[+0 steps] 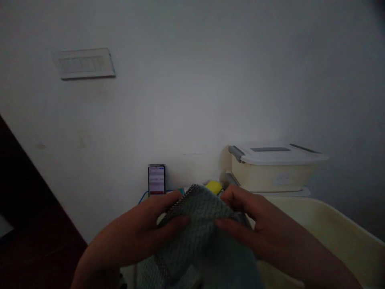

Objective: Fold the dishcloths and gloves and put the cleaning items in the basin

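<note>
A gray-green cloth (195, 237) with a woven texture hangs right between the fingers of two bare hands, raised into a peak with a dark, checked edge running down its left side. The left hand (141, 224) pinches it from one side, thumb laid on the near face and forefinger up by that checked edge. The right hand (258, 220) pinches the other side, its thumb flat on the near face and the forefinger bent at the top border; I cannot make out the remaining fingers behind the fabric. Below the fingers the cloth falls in loose folds and blurs.

Just past the peak, between the two sets of fingers, a bit of something yellow (213, 187) shows. Behind the left fingers a phone (157, 180) stands upright, screen lit, with a blue cable (143, 197) beside it. Beyond the right fingers sits a cream box (267, 176) with a white lid (270, 156) and gray latches. Nearer, under the right wrist and out to its right, spreads a pale yellow basin (339, 224). High above the left fingers, a switch plate (87, 66) is fixed to the whitish wall (192, 100).
</note>
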### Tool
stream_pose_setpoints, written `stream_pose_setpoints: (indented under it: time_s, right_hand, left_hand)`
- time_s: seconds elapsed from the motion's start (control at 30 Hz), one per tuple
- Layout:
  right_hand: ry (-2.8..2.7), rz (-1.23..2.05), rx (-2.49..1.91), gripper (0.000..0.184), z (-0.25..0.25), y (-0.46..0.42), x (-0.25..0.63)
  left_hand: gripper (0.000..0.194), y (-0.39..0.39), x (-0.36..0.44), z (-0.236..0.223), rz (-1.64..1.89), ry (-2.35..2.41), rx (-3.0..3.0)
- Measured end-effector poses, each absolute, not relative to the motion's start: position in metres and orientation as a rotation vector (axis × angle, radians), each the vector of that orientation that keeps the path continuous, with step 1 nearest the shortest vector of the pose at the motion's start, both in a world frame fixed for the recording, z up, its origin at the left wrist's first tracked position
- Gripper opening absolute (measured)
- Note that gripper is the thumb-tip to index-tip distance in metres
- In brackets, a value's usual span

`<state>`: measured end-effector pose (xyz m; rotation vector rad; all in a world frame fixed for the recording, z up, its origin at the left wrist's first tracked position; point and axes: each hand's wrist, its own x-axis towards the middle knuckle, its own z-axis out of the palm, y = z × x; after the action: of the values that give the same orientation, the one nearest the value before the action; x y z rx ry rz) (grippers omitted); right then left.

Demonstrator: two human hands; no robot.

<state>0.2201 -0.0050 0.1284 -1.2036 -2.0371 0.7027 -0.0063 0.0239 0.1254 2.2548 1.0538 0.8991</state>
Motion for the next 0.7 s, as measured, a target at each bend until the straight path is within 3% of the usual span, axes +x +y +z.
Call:
stream_pose_setpoints:
  time_s: [0.1,0.27,0.37,0.53,0.7]
  right_hand:
    - [-2.025,0.796,-1.144,0.001,0.129,-0.005,0.217]
    - [-2.014,0.823,-1.107,0.013,0.129,-0.002,0.212]
    - [-2.083,0.854,-1.124,0.019,0.130,-0.002,0.217]
    - [-2.254,0.722,-1.232,0.012,0.131,-0.004,0.234]
    - [-2.187,0.680,-1.330,0.013,0.131,0.004,0.251]
  left_hand:
    - [0.026,0.023,0.000,0.125,0.914,1.029,2.310]
    - [0.010,0.025,0.007,0.137,0.936,1.014,2.255]
    - [0.010,0.027,0.006,0.140,1.187,1.079,2.204]
    - [0.009,0.033,0.000,0.138,1.573,1.224,2.098]
    - [0.011,0.051,-0.008,0.133,1.713,1.286,1.969]
